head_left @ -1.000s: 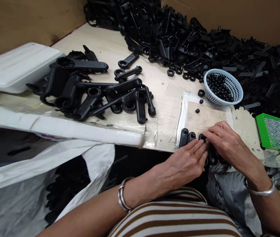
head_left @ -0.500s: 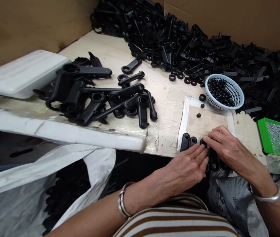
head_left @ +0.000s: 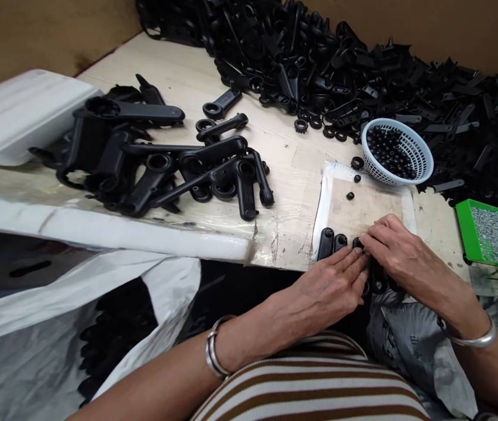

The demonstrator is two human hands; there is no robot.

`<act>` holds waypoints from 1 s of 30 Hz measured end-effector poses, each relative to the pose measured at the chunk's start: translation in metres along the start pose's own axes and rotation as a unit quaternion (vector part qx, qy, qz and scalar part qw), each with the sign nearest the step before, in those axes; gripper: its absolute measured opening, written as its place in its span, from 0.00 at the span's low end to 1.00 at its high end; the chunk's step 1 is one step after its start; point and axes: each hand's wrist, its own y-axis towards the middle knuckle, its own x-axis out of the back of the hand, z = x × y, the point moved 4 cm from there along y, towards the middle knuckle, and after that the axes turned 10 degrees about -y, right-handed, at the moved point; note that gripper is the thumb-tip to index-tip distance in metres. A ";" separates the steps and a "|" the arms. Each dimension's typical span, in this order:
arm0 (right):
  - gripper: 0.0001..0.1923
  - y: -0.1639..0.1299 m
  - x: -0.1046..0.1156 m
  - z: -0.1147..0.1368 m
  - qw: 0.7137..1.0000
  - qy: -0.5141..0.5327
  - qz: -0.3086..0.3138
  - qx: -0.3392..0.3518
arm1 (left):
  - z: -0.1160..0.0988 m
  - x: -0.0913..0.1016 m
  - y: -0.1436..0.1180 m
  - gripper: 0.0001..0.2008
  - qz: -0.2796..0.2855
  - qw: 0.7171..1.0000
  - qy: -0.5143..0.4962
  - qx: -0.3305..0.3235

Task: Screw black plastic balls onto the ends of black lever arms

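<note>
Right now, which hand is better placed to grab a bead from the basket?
Right, probably. The right hand lies on the mat just below the basket, a short clear reach. The left hand sits lower and farther, flat on the black arms at the edge.

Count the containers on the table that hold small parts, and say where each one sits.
2. A white mesh basket of black beads sits beyond the right hand, beside the black parts heap. A green tray of silvery screws sits at the right edge. Others may be hidden.
</note>
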 end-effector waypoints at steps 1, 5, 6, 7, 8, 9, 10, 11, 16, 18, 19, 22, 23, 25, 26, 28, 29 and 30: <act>0.10 0.000 0.000 0.000 1.000 -0.003 0.006 0.001 | 0.000 0.000 0.000 0.17 0.001 1.000 0.000 0.002; 0.11 0.001 -0.001 0.001 0.999 -0.019 0.029 0.001 | 0.000 0.000 0.000 0.17 -0.001 1.000 0.000 0.004; 0.12 0.001 -0.001 0.001 0.999 -0.020 0.030 -0.002 | 0.000 0.001 0.000 0.17 -0.003 1.000 0.002 0.002; 0.12 0.001 -0.001 0.001 0.999 -0.018 0.032 -0.005 | 0.000 0.001 0.000 0.17 -0.007 1.000 0.003 0.001; 0.11 0.001 -0.001 0.002 0.999 -0.011 0.032 -0.009 | 0.000 0.001 0.000 0.17 -0.009 1.000 0.003 0.002; 0.11 0.001 -0.002 0.002 0.999 -0.003 0.031 -0.011 | 0.000 0.001 -0.001 0.17 -0.007 1.000 0.003 0.003; 0.10 0.001 -0.002 0.001 0.999 0.006 0.030 -0.012 | 0.000 0.000 -0.001 0.17 -0.006 1.000 0.003 0.005; 0.09 0.001 -0.003 0.001 0.999 0.015 0.028 -0.013 | 0.000 -0.001 -0.001 0.17 -0.006 1.000 0.003 0.006; 0.09 -0.002 -0.010 -0.005 0.997 0.074 -0.011 -0.015 | 0.000 -0.005 -0.002 0.15 -0.026 0.999 0.027 -0.004; 0.10 -0.004 -0.013 -0.009 0.995 0.096 -0.031 -0.012 | 0.001 -0.007 -0.002 0.15 -0.025 0.999 0.030 -0.006; 0.11 -0.006 -0.014 -0.011 0.993 0.104 -0.045 -0.015 | 0.001 -0.008 -0.002 0.16 -0.024 0.999 0.027 -0.007; 0.12 -0.013 -0.014 -0.021 0.987 0.119 -0.103 -0.038 | 0.003 -0.008 -0.003 0.20 -0.025 1.000 0.016 -0.009; 0.12 -0.016 -0.014 -0.024 0.984 0.121 -0.123 -0.046 | 0.003 -0.008 -0.003 0.21 -0.024 1.000 0.014 -0.009; 0.12 -0.021 -0.012 -0.028 0.980 0.123 -0.150 -0.054 | 0.004 -0.007 -0.002 0.22 -0.023 1.000 0.010 -0.009; 0.12 -0.023 -0.012 -0.029 0.979 0.124 -0.155 -0.055 | 0.004 -0.006 -0.002 0.21 -0.022 1.000 0.008 -0.009; 0.11 -0.022 -0.011 -0.028 0.978 0.126 -0.155 -0.055 | 0.005 -0.004 -0.001 0.21 -0.019 1.000 -0.002 -0.010; 0.11 -0.021 -0.010 -0.027 0.979 0.128 -0.153 -0.051 | 0.005 -0.004 -0.001 0.21 -0.016 1.000 -0.009 -0.010; 0.10 -0.019 -0.010 -0.025 0.979 0.128 -0.151 -0.047 | 0.006 -0.003 0.000 0.20 -0.013 1.000 -0.015 -0.010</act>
